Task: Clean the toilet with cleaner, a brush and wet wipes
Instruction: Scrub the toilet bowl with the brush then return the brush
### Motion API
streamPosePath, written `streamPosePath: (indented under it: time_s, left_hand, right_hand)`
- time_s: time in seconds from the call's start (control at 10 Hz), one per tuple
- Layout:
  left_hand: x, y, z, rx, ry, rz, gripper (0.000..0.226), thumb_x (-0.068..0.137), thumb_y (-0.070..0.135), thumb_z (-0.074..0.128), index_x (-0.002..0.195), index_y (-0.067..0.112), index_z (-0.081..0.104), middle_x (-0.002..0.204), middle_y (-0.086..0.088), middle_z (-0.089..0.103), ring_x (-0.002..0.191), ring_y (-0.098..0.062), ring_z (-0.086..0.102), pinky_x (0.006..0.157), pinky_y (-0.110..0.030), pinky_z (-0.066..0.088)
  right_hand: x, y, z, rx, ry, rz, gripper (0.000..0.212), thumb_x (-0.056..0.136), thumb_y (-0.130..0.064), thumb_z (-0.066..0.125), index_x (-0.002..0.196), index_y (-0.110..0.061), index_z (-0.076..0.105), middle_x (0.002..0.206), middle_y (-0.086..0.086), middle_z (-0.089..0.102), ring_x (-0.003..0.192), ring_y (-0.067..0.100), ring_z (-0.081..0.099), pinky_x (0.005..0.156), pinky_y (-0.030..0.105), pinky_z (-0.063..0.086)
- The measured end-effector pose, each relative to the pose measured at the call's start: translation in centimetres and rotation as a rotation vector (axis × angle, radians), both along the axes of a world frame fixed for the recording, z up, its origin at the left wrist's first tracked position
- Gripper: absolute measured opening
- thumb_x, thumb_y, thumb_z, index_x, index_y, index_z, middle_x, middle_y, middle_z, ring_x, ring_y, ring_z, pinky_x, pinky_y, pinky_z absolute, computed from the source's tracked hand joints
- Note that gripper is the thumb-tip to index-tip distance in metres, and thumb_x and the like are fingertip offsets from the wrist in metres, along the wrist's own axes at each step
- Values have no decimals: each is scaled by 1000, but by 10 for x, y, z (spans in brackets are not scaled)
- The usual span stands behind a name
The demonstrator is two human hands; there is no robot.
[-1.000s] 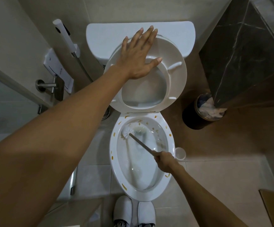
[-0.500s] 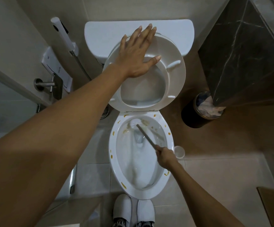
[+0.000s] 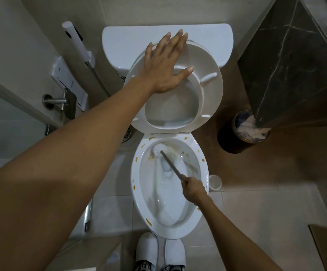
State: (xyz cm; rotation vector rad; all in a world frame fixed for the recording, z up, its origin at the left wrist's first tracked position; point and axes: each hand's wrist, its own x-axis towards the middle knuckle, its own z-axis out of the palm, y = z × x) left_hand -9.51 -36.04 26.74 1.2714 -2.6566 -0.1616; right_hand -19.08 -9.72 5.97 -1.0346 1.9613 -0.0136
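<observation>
Now, as I read it from the head view:
Left hand: my left hand lies flat on the raised toilet seat, fingers straight and slightly spread, thumb out to the right — the fingertips reach past the seat's top edge toward the cistern.
Right hand: my right hand is curled tight round the lower end of the brush handle, fingers wrapped, over the bowl's right rim.
Brush: long axis runs on a diagonal, from my fist up and left; the white brush head is against the bowl's upper left inner wall, next to brownish smears.
Bowl: the toilet bowl is open below the seat, with yellow-orange spots dotted round its rim.
Arms: left arm stretched long from lower left up to the seat; right arm comes in from lower right, wrist bent toward the bowl.
Nearby: a white cup-shaped holder on the floor just right of the bowl — a dark bin farther right; white slippers at the bowl's front.
</observation>
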Motion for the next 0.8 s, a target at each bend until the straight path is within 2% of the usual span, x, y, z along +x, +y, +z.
streamPosePath:
  time_s: [0.2,0.3,0.5,0.6,0.7,0.8]
  left_hand:
    - [1,0,1,3,-3,-2,76,95,60,29,152,22,-3,161,3,-5,147,-21,-5,116,-53,0]
    - [1,0,1,2,0,-2,76,95,59,29,152,22,-3,161,3,-5,147,-21,-5,116,-53,0]
    - [1,1,2,8,-2,2,76,95,59,29,152,22,-3,161,4,-5,147,-21,-5,117,-53,0]
    - [0,2,3,11,-2,2,76,95,59,29,152,22,-3,161,4,-5,147,-20,-5,117,-53,0]
    - [0,2,3,6,-2,2,76,95,59,29,152,22,-4,161,3,-5,147,-20,-6,117,-53,0]
    - [1,2,3,12,2,-2,76,95,59,30,152,22,-4,161,3,-5,147,-20,-6,117,-53,0]
  right_hand:
    - [-22,6,3,22,87,-78,38,101,-27,35,135,-22,51,120,14,61,106,35,61,87,43,54]
    - [-22,6,3,33,79,-75,38,101,-28,37,135,-21,52,123,14,60,109,34,59,89,42,53]
    - [4,0,1,67,13,111,39,102,-32,37,133,-15,54,112,8,63,100,25,62,86,32,50]
    - [-3,-4,10,162,21,230,38,101,-32,37,134,-19,53,103,3,59,82,20,59,71,29,51]
    - [-9,-13,18,203,33,327,39,102,-33,36,135,-22,53,100,2,56,68,14,51,54,22,43]
    - [-1,-23,19,168,78,325,39,102,-31,36,136,-19,50,117,7,60,89,22,59,73,30,50]
